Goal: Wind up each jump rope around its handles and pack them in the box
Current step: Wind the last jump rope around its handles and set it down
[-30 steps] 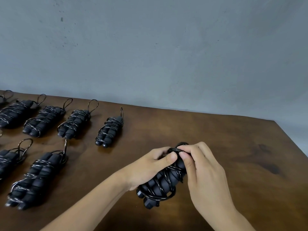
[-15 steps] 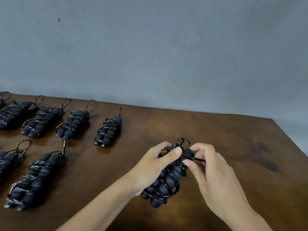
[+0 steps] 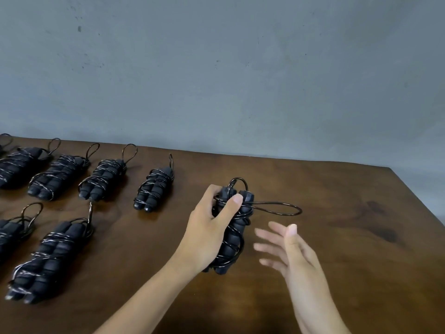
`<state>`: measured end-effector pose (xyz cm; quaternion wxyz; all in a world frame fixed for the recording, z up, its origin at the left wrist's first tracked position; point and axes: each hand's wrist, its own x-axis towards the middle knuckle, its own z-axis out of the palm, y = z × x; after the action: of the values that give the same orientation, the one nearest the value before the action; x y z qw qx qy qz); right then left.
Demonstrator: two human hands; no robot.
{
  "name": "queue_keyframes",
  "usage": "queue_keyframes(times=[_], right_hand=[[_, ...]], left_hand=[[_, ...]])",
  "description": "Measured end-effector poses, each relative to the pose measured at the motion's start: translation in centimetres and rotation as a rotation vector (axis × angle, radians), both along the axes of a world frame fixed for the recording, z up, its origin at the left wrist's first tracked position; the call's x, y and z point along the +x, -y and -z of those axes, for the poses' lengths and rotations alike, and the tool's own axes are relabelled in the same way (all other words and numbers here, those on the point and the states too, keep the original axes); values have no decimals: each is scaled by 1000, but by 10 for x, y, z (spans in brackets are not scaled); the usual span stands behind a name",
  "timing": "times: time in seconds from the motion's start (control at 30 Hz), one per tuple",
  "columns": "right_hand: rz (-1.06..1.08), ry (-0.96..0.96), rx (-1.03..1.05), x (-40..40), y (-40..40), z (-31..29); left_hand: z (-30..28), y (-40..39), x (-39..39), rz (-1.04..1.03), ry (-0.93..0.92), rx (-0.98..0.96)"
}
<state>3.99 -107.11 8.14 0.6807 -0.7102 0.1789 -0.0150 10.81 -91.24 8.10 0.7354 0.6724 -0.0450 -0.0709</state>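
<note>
My left hand grips a black jump rope bundle, its two foam handles side by side with the cord wound round them. My thumb presses the cord near the handles' top. A long cord loop sticks out to the right from the top of the bundle, and a small loop stands above it. My right hand hovers just right of the bundle with fingers spread, touching nothing. No box is in view.
Several wound jump ropes lie in two rows on the left of the brown wooden table, the nearest ones being one bundle and another. The table's far edge meets a grey wall; its right edge slants down at the far right.
My right hand pulled a cord loop out to the right, then let go and drew back with fingers spread. My left hand kept its grip on the bundle.
</note>
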Motion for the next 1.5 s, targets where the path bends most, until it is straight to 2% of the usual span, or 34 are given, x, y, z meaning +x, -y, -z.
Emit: queue_keyframes(times=[0.23, 0.4, 0.53, 0.77, 0.87, 0.93, 1.23, 1.5], right_hand=[[266, 241, 314, 9, -16, -20], [238, 281, 276, 10, -16, -17], [295, 285, 227, 15, -14, -10], [210, 412, -265, 14, -4, -13], [58, 523, -662, 12, 5, -12], [-35, 553, -844, 14, 8, -13], [-233, 503, -1264, 22, 17, -27], [-215, 652, -1378, 28, 30, -23]], left_hand=[[7, 16, -12, -33, 120, 204], [11, 14, -14, -72, 102, 247], [12, 15, -18, -60, 44, 198], [16, 13, -22, -72, 72, 237], [16, 10, -21, -124, 172, 368], [18, 8, -21, -143, 217, 401], [17, 9, -25, -153, 234, 381], [7, 5, -22, 73, 301, 613]])
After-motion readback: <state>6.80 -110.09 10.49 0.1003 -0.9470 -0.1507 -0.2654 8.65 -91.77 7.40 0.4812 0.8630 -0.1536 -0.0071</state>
